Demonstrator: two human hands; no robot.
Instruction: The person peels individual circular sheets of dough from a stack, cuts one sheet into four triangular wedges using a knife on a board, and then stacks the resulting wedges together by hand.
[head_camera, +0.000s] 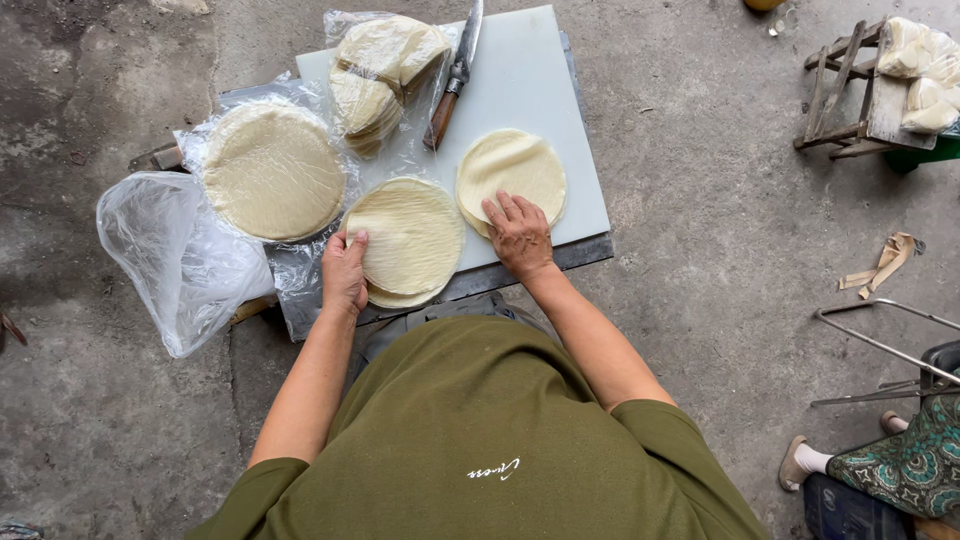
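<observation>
1. Sorting round wrappers: left hand (344, 270) pinches the near edge of the middle wrapper stack (408, 238); right hand (519, 234) lies flat, fingers spread, on the smaller stack (510, 172) just beyond it.
2. Next, I judge: peel one sheet cleanly; the knife (455, 75) lies well beyond both hands on the white board (540, 70).
</observation>
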